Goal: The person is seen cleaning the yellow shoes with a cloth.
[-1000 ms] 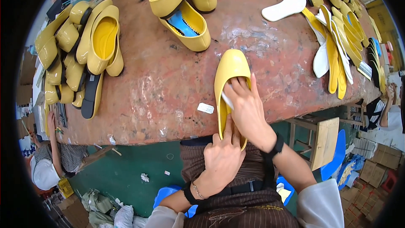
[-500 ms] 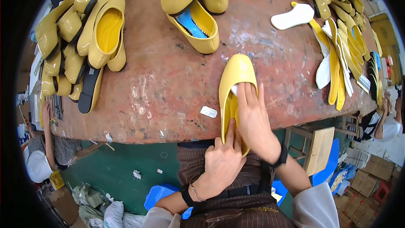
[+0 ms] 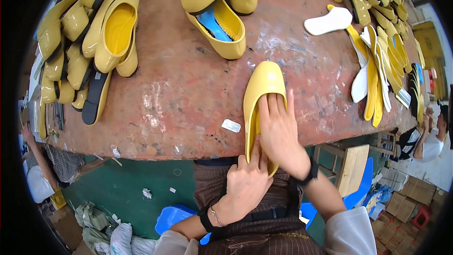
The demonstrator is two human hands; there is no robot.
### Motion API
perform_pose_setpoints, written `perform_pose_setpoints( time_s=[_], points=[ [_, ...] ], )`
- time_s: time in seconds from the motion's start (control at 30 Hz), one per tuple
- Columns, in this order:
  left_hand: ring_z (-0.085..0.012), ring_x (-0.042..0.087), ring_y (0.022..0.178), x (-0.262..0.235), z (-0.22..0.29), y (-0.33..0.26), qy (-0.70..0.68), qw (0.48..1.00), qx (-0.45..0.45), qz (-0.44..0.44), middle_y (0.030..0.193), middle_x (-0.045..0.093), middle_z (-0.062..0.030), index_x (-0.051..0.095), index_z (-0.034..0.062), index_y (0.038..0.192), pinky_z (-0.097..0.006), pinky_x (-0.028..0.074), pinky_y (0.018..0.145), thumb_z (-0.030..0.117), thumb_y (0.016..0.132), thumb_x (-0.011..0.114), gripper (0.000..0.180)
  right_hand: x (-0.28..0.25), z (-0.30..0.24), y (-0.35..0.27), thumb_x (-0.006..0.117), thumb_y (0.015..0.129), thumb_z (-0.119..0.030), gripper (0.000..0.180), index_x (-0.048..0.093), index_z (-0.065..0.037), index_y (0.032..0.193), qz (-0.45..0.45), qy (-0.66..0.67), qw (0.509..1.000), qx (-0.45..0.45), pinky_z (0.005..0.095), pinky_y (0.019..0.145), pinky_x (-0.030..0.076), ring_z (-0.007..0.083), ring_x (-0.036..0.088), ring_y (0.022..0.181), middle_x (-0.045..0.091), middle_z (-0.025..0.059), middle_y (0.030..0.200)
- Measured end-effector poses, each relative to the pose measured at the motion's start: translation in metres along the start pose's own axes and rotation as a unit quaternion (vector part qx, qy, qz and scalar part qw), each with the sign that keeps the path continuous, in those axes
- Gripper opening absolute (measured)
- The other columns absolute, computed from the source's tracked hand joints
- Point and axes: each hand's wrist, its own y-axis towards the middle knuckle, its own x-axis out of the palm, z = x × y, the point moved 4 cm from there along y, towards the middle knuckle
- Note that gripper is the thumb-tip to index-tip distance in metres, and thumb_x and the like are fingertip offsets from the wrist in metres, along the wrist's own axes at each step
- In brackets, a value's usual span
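A yellow flat shoe (image 3: 262, 85) lies toe-away at the near edge of the reddish worktable (image 3: 179, 89), its heel over the edge. My right hand (image 3: 279, 132) lies flat inside the shoe, fingers stretched toward the toe and pressing on the insole. My left hand (image 3: 245, 184) grips the heel end from below, its fingers curled on the shoe's left rim.
A small white tag (image 3: 231, 125) lies left of the shoe. Several yellow shoes (image 3: 218, 4) sit at the far middle, a pile of shoes (image 3: 89, 42) at the left, insoles (image 3: 377, 61) at the right. Other people (image 3: 427, 137) sit at both sides.
My right hand has slid deeper into the shoe and flattened, fingers now straight toward the toe. My left hand stays at the heel. The view has shifted slightly.
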Motion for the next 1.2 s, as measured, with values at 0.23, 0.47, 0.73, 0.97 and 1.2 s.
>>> perform_pose_setpoints(
  time_s=[0.23,0.47,0.73,0.97,1.2],
  points=[
    [-0.0251,0.063,0.084,0.002,0.003,0.000,0.010,1.000,-0.007,-0.026,0.134,0.058,-0.0167,0.066,0.0036,0.119,-0.033,0.057,0.064,0.027,0.065,0.080,0.061,0.014,0.007,0.008,0.052,0.087,-0.015,0.034,0.062,0.005,0.114,-0.058,-0.133,0.989,0.023,0.0591,0.121,0.012,0.0323,0.060,0.113,0.065,0.0197,0.107],
    [-0.0214,0.062,0.082,-0.006,0.000,0.006,0.033,0.999,0.029,-0.006,0.143,0.053,-0.0168,0.064,0.0064,0.127,-0.028,0.056,0.066,0.034,0.069,0.080,0.066,0.018,0.015,0.024,0.052,0.088,-0.013,0.024,0.068,0.002,0.097,-0.068,-0.193,0.975,-0.086,0.0632,0.119,0.014,0.0306,0.063,0.106,0.068,0.0162,0.095],
    [-0.0253,0.068,0.098,-0.173,-0.108,-0.042,-0.334,0.941,-0.050,-0.020,0.099,0.073,-0.0125,0.074,-0.0030,0.091,-0.037,0.051,0.086,0.012,0.071,0.081,0.026,-0.084,0.146,0.076,0.065,0.077,-0.001,0.035,0.071,-0.004,0.111,-0.011,0.272,0.958,0.087,0.0407,0.098,0.051,0.0330,0.062,0.115,0.071,0.0172,0.106],
    [-0.0286,0.049,0.133,-0.392,-0.243,-0.062,0.270,0.872,-0.131,0.387,0.141,0.054,-0.0174,0.054,-0.0028,0.133,-0.042,0.038,0.109,0.011,0.089,0.068,0.048,-0.032,0.282,0.126,0.059,0.074,0.006,0.053,0.062,-0.005,0.125,0.084,-0.079,0.992,0.042,0.0488,0.113,0.037,0.0394,0.042,0.137,0.048,0.0207,0.143],
    [-0.0360,0.055,0.124,-0.454,-0.379,-0.003,0.173,0.830,-0.320,0.423,0.134,0.056,-0.0263,0.050,-0.0021,0.137,-0.040,0.043,0.102,0.024,0.092,0.065,0.054,-0.060,0.257,0.125,0.055,0.080,0.006,0.036,0.068,-0.003,0.112,0.086,-0.007,0.996,-0.007,0.0485,0.115,0.035,0.0362,0.059,0.122,0.068,0.0172,0.113]
  ],
)
